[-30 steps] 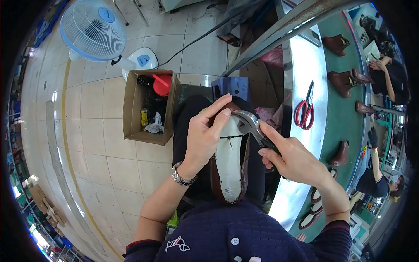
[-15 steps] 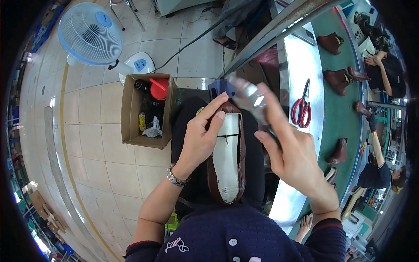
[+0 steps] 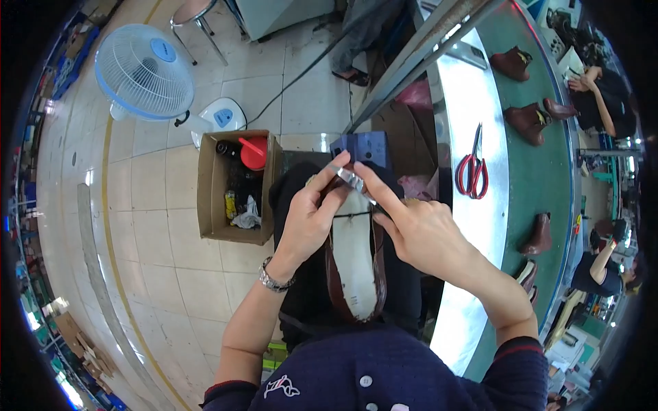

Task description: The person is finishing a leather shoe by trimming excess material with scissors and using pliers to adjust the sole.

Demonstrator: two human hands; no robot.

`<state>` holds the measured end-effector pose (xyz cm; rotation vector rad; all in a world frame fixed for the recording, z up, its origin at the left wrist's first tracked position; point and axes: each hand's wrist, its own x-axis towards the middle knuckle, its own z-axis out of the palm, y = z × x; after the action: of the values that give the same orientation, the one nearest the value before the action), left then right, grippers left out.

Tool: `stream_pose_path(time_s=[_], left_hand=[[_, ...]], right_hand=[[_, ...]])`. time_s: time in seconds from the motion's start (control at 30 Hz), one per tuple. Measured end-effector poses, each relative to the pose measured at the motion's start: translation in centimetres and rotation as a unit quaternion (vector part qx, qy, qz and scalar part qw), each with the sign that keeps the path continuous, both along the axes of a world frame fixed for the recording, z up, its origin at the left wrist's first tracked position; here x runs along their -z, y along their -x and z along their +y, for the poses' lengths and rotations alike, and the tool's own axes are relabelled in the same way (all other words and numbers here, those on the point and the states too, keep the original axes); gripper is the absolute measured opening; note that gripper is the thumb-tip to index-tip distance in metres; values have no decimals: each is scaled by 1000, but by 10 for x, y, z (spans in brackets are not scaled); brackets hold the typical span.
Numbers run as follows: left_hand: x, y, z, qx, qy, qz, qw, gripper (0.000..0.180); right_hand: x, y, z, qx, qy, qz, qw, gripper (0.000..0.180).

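A brown leather shoe upper [image 3: 336, 284] rests sole side up on my lap, its toe away from me. Its underside is a white insole [image 3: 356, 260] crossed by a dark band. My left hand [image 3: 312, 212] grips the far end at its left edge, fingers and thumb on the leather. Closed round a hand tool with a shiny metal head [image 3: 351, 179], my right hand [image 3: 428, 236] brings that head to the toe edge, next to my left fingertips. Most of the tool's handle is hidden in the right hand.
On the left stands a cardboard box [image 3: 205, 195] with a red container, bottles and a rag; a fan [image 3: 147, 75] is beyond. To the right, red-handled scissors [image 3: 471, 175] lie on a metal ledge [image 3: 449, 315]. Brown boots [image 3: 526, 125] stand on a green belt [image 3: 500, 226]. Co-workers are farther right.
My right hand has moved left with the tool, from beside the shoe to its toe edge. My left hand keeps its hold on the shoe. The whole view has shifted slightly.
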<state>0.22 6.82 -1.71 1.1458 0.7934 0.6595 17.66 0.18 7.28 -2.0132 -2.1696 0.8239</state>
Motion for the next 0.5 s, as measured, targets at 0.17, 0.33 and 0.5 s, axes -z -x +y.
stream_pose_path(time_s=[0.17,0.33,0.5], left_hand=[[-6,2,-8,-10,25,-39,999,54],[-5,4,0,18,46,-44,998,49],[-14,-15,21,27,66,-16,997,30]], right_hand=[[-13,4,-7,20,-151,94,984,73],[4,0,-18,57,-17,81,995,72],[12,-15,-83,345,-64,240,905,66]])
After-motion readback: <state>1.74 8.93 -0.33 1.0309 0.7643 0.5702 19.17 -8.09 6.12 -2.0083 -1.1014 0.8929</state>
